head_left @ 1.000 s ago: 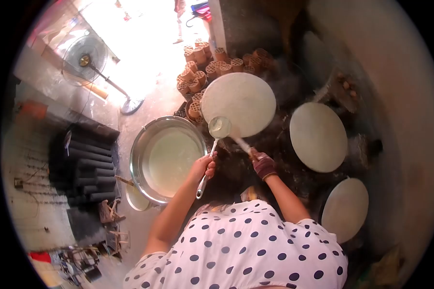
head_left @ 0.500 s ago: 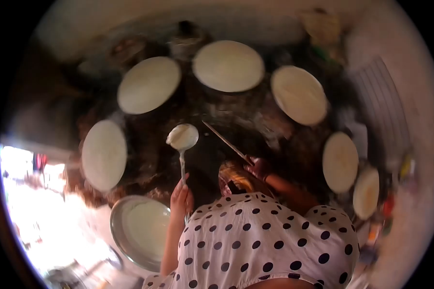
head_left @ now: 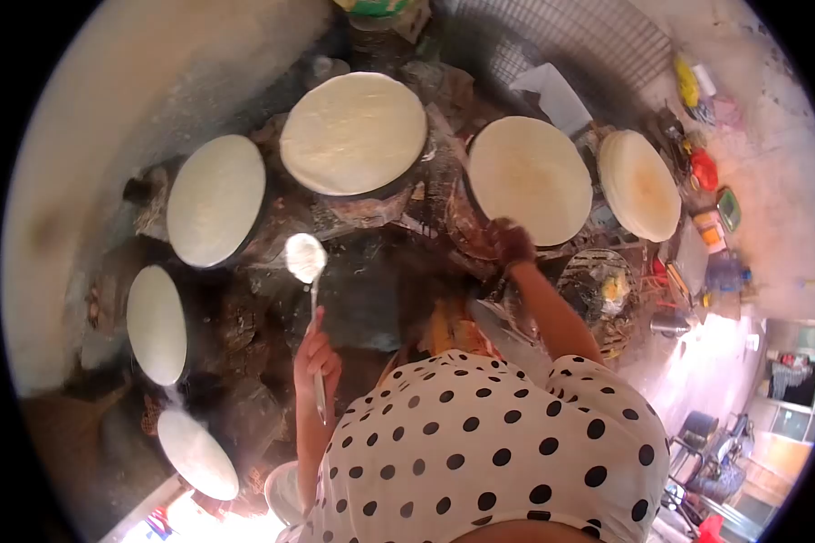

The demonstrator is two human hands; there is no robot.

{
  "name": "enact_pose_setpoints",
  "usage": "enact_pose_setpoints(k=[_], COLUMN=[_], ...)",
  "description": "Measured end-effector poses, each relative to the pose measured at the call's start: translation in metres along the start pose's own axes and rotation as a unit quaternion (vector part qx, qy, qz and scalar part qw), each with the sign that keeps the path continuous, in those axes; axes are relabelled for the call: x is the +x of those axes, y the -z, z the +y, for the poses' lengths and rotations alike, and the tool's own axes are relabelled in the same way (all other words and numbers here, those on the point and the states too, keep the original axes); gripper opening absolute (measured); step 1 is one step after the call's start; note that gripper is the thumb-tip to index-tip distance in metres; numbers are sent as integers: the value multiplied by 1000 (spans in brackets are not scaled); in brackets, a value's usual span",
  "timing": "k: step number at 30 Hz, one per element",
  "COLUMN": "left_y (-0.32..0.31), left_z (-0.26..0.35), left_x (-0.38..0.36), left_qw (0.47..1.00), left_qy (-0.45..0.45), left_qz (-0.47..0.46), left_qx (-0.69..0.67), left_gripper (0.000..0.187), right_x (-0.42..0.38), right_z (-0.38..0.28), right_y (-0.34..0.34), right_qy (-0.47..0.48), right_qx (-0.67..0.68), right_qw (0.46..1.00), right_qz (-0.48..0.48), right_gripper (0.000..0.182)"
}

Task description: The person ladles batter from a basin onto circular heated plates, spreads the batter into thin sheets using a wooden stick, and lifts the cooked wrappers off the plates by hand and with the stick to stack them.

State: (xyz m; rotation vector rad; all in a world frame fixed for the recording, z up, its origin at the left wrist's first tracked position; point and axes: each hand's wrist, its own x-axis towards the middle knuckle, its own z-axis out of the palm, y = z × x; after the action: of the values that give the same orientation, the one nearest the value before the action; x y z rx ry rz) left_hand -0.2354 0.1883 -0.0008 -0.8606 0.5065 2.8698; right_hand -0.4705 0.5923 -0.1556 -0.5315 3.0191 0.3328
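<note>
My left hand is closed around the handle of a metal ladle, whose bowl holds white batter. My right hand, dark and partly blurred, has its fingers drawn together at the lower edge of a round flatbread on a griddle; what it grips cannot be made out. Beyond the ladle, a pale flatbread covers another griddle. More pale rounds lie on the left: one at the upper left, one below it and one lowest.
A stack of browned flatbreads stands at the right. Below it is a round rack with something yellow on it. A metal bowl shows partly at lower left. A wire mesh is at the top, and a metal cup at the right.
The view has turned right, bringing the flatbread stack closer to centre. My right hand has reached out to a flatbread's edge, and the thin stick it held no longer shows clearly.
</note>
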Motion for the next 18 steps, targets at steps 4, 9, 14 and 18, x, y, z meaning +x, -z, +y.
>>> enact_pose_setpoints(k=[4, 9, 14, 18], left_y=[-58, -92, -123, -131], left_z=[-31, -62, -79, -83], left_x=[12, 81, 105, 114], left_qw=[976, 983, 986, 987], left_qy=[-78, 26, 53, 48], left_qz=[56, 93, 116, 88], left_qx=[194, 157, 103, 126], left_gripper=[42, 42, 42, 41], right_x=[58, 147, 213, 217], right_z=[177, 282, 329, 321], right_y=[-32, 7, -41, -2], right_qy=[-194, -403, -291, -238], right_qx=[118, 256, 220, 265], right_qw=[970, 878, 924, 925], right_qz=[86, 0, -115, -129], right_gripper=[27, 45, 49, 53])
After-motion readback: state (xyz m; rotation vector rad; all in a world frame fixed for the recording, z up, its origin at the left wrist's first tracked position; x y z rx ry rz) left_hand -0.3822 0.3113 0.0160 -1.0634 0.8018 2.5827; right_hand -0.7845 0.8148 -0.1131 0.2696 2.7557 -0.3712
